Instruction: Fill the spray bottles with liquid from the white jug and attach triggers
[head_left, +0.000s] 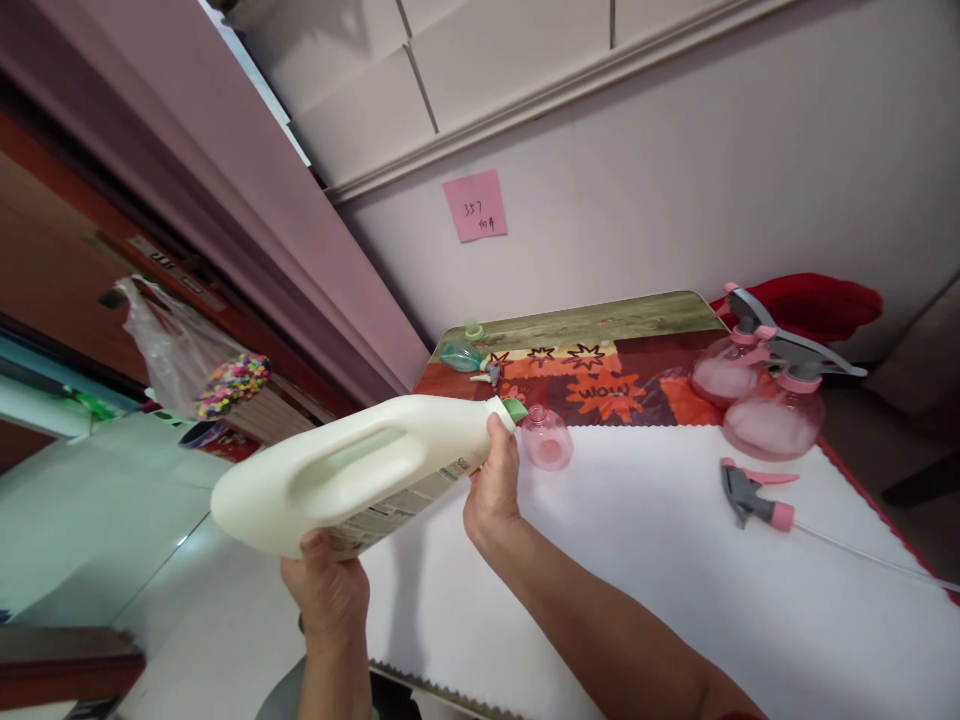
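A large cream-white jug [420, 430] with a built-in handle and a green spout lies tilted across the view, its spout end to the right. My left hand [330, 590] is closed under its base end. Near the neck, my right hand [496, 485] grips the jug. Just beyond the spout stands a small clear pink bottle [549, 445] without a top; I cannot tell whether the spout touches it or if liquid is flowing. To the right, a grey and pink spray head [754, 497] with a long tube lies on the white sheet.
Two pink spray bottles [776, 420] holding whitish contents stand at the table's right. A teal pump bottle [461, 356] lies at the back left by a green cap [474, 330]. The white sheet [637, 580] covers the table's front. A plastic bag [165, 350] hangs left; a pink note [476, 207] is on the wall.
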